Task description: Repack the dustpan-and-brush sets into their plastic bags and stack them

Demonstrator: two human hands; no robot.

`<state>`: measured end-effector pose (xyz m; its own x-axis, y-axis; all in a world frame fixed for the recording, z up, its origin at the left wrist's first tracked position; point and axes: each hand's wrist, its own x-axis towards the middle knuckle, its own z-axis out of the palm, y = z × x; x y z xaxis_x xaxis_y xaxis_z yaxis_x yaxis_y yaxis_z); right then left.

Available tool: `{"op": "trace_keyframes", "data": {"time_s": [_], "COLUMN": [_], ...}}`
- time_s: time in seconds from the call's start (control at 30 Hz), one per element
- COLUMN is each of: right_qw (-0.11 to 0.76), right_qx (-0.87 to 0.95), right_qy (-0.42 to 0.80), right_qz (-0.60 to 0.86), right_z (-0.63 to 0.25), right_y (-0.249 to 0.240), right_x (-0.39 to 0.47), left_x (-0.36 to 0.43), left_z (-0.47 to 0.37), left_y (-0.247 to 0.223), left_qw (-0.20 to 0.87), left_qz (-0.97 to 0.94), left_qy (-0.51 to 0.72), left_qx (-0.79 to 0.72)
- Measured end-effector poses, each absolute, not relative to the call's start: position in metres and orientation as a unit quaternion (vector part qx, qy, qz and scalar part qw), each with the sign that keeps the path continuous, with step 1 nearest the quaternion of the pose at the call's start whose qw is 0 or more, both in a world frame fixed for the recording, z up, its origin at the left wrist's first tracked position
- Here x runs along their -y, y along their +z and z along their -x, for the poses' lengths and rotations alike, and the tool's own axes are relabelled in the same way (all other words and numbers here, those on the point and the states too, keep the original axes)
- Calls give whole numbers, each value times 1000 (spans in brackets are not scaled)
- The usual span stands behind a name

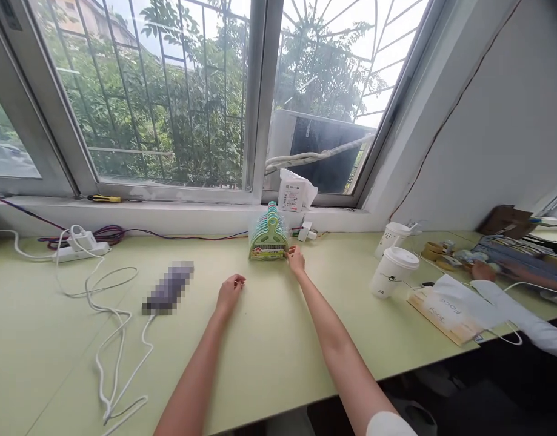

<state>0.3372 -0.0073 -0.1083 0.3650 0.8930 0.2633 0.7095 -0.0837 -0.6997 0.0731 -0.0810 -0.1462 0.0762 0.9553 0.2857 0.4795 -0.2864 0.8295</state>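
Observation:
A row of small green dustpans [272,225], each with a handle hole and the front one with a dark-bristled brush and a yellow label, stands upright against the wall below the window. My right hand [296,260] is at the lower right corner of the front dustpan, its fingertips closed on that edge. To the left and nearer to me, my left hand [231,292] rests just over the green tabletop [264,351]. Its fingers are curled in with nothing visible in them.
On the left lie a blurred phone [169,287], white cables and a power strip [82,245]. Two white paper cups [394,272] and a tissue pack [455,309] are on the right. Another person's hand [482,271] is at the far right. A screwdriver [105,198] lies on the sill.

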Motion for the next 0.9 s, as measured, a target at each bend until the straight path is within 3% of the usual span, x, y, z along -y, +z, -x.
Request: {"op": "trace_keyframes", "data": {"time_s": [0.2, 0.37, 0.43, 0.53, 0.6, 0.8, 0.9], "right_qw": [363, 403, 419, 451, 469, 522, 458], "right_qx": [571, 583, 591, 587, 568, 648, 743], "right_qy": [155, 177, 201, 298, 342, 66, 140], "right_qz": [720, 683, 659, 603, 584, 550, 467], "right_z": [-337, -333, -332, -328, -323, -296, -281], "right_y": [-110, -105, -109, -119, -126, -131, -133], "right_x": [7, 21, 36, 64, 84, 133, 142], "left_x": [80, 78, 82, 91, 97, 99, 98], "left_z": [-74, -69, -67, -72, -79, -87, -84], "left_y": [-148, -137, -129, -121, -121, -134, -137], "left_qw": [288, 316, 406, 586, 641, 612, 581], "left_qz": [-680, -562, -518, -505, -492, -426, -401], "left_qy": [427, 560, 576, 495, 455, 533, 580], "left_qx": [-522, -520, -485, -396, -375, -401, -405]}}
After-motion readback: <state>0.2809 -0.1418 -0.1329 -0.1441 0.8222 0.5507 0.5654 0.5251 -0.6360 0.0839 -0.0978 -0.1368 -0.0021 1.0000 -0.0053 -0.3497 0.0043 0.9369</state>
